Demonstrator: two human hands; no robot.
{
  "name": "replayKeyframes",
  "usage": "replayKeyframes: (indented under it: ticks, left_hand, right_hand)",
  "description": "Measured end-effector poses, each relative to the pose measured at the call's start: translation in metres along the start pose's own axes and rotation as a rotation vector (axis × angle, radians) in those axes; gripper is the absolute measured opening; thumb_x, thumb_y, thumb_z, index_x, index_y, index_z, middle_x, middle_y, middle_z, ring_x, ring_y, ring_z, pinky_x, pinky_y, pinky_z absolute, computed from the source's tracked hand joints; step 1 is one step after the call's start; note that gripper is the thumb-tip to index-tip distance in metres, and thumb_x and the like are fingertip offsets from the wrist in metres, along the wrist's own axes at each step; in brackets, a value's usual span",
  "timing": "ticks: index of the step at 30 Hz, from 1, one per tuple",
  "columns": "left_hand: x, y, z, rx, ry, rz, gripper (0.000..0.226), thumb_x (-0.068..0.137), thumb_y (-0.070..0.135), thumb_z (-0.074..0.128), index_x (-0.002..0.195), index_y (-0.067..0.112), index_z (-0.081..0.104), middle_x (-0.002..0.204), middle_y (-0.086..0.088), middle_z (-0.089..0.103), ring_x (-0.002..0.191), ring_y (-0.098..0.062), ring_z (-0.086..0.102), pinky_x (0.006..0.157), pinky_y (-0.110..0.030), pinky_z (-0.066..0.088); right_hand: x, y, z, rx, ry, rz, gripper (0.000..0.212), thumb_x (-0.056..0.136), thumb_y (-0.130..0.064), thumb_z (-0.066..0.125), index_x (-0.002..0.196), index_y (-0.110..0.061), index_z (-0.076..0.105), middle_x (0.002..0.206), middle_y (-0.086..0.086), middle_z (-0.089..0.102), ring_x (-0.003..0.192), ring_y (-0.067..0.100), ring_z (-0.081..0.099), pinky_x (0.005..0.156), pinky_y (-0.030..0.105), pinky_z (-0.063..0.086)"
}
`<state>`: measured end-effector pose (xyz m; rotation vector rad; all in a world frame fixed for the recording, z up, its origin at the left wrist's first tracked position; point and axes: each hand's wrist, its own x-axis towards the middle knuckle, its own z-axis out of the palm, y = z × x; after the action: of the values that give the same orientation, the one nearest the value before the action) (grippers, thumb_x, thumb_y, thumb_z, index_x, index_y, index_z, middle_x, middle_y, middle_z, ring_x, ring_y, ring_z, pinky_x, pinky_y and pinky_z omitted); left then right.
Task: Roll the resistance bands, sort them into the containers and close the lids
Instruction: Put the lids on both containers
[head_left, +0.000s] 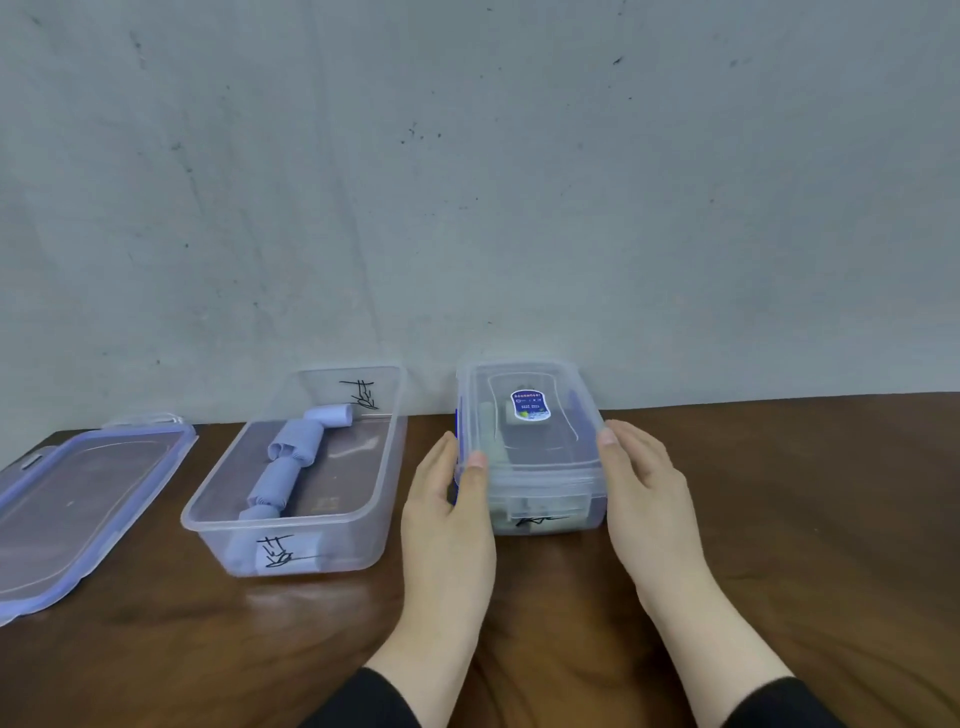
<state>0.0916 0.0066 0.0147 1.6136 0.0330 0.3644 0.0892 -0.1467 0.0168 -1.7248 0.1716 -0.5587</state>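
On the dark wooden table (779, 519), against a grey-blue scuffed wall (467, 182), stand two clear plastic containers side by side but apart. The right container (545, 506) already wears its lid (530, 415), a clear one with a blue and white sticker (529, 405) on top, and a handwritten label shows on its near wall; pale contents can be made out inside, too blurred through the plastic to name. The left hand (447, 514) rests against the left side of this container, thumb laid over the lid's near-left edge and the fingers straight along the side, where a blue latch peeks out behind them. The right hand (641, 488) presses against the right side with fingers straight and close together, thumb tip at the lid's edge. Neither hand curls round anything; both lie flat to the box. The left container (363, 499) stands uncovered, with handwritten marks on its near and far walls, and inside it several rolled lavender resistance bands (283, 475) lie in a row along its left side, from the near wall to the far end. Its own lid (78, 499), clear with lavender trim, lies flat on the table well to the left, partly cut off by the frame's edge. Black sleeves (374, 701) cover both wrists
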Motion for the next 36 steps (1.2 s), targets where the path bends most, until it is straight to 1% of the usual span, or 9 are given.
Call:
replayKeyframes:
  ticks: [4, 6, 8, 11, 16, 21, 25, 31, 36]
  left_hand:
    - [0.005, -0.008, -0.001, 0.033, -0.039, -0.055, 0.037, 0.097, 0.039, 0.053, 0.133, 0.032, 0.058, 0.130, 0.025, 0.057, 0.122, 0.009, 0.048, 0.108, -0.025, 0.039]
    - [0.006, -0.007, -0.001, 0.030, -0.081, -0.090, 0.032, 0.098, 0.037, 0.052, 0.130, 0.040, 0.056, 0.116, 0.036, 0.059, 0.111, 0.021, 0.049, 0.094, -0.008, 0.041]
    - [0.008, -0.005, 0.000, 0.010, -0.095, -0.122, 0.034, 0.098, 0.038, 0.051, 0.132, 0.041, 0.053, 0.114, 0.037, 0.059, 0.102, 0.025, 0.050, 0.080, -0.001, 0.039]
    - [0.011, -0.006, 0.000, -0.052, -0.063, -0.201, 0.053, 0.094, 0.048, 0.054, 0.144, 0.035, 0.040, 0.125, 0.025, 0.056, 0.107, 0.012, 0.054, 0.090, -0.013, 0.041]
    - [0.009, -0.006, 0.000, -0.037, 0.005, -0.163, 0.060, 0.090, 0.042, 0.064, 0.144, 0.034, 0.038, 0.119, 0.020, 0.058, 0.099, 0.012, 0.056, 0.076, -0.010, 0.042]
    - [0.013, -0.010, 0.002, -0.114, -0.067, -0.090, 0.071, 0.088, 0.031, 0.070, 0.149, 0.032, 0.033, 0.132, 0.019, 0.057, 0.113, 0.006, 0.058, 0.093, -0.023, 0.052]
    - [0.013, -0.007, 0.003, -0.101, -0.219, -0.084, 0.049, 0.094, 0.032, 0.062, 0.140, 0.035, 0.046, 0.116, 0.013, 0.067, 0.103, -0.004, 0.066, 0.077, -0.020, 0.057]
    - [0.021, -0.010, 0.003, -0.030, -0.266, -0.054, 0.049, 0.099, 0.036, 0.052, 0.146, 0.035, 0.038, 0.121, 0.011, 0.065, 0.105, -0.003, 0.065, 0.086, -0.028, 0.057]
    - [0.014, -0.009, 0.003, 0.125, -0.211, 0.057, 0.064, 0.098, 0.046, 0.047, 0.154, 0.032, 0.020, 0.154, 0.015, 0.035, 0.137, 0.000, 0.036, 0.110, -0.028, 0.041]
  right_hand:
    - [0.004, 0.003, 0.001, -0.018, 0.011, 0.030, 0.026, 0.100, -0.029, 0.052, 0.078, -0.037, 0.063, 0.100, -0.027, 0.060, 0.100, -0.009, 0.057, 0.082, 0.017, 0.043]
    - [0.005, 0.004, 0.000, -0.015, 0.004, 0.055, 0.026, 0.100, -0.027, 0.053, 0.077, -0.030, 0.065, 0.096, -0.023, 0.064, 0.095, -0.005, 0.061, 0.075, 0.013, 0.046]
    - [0.007, 0.007, 0.000, 0.013, -0.015, 0.091, 0.018, 0.100, -0.030, 0.052, 0.095, -0.034, 0.069, 0.106, -0.021, 0.066, 0.099, -0.005, 0.062, 0.071, 0.007, 0.046]
    - [0.008, 0.012, 0.001, 0.017, -0.021, 0.158, 0.041, 0.098, -0.040, 0.054, 0.137, -0.027, 0.054, 0.127, -0.013, 0.061, 0.116, 0.006, 0.057, 0.091, 0.020, 0.044]
    - [0.009, 0.010, -0.002, 0.022, 0.129, 0.111, 0.051, 0.092, -0.035, 0.067, 0.139, -0.025, 0.051, 0.129, -0.013, 0.060, 0.112, 0.003, 0.058, 0.079, 0.013, 0.043]
    - [0.008, 0.007, 0.000, 0.114, 0.089, 0.133, 0.062, 0.092, -0.030, 0.069, 0.147, -0.023, 0.043, 0.131, -0.016, 0.059, 0.107, -0.001, 0.061, 0.074, 0.009, 0.047]
    - [0.008, 0.008, 0.002, 0.094, 0.003, 0.141, 0.035, 0.096, -0.028, 0.062, 0.130, -0.025, 0.061, 0.109, -0.011, 0.071, 0.087, -0.001, 0.069, 0.056, 0.008, 0.050]
    - [0.006, 0.002, 0.002, 0.046, -0.017, 0.062, 0.020, 0.099, -0.020, 0.055, 0.107, -0.037, 0.063, 0.086, -0.023, 0.072, 0.079, -0.010, 0.067, 0.053, 0.006, 0.047]
    - [-0.001, 0.003, 0.008, -0.096, 0.002, 0.015, 0.037, 0.102, -0.032, 0.049, 0.138, -0.025, 0.052, 0.124, -0.018, 0.062, 0.099, -0.016, 0.057, 0.069, -0.004, 0.040]
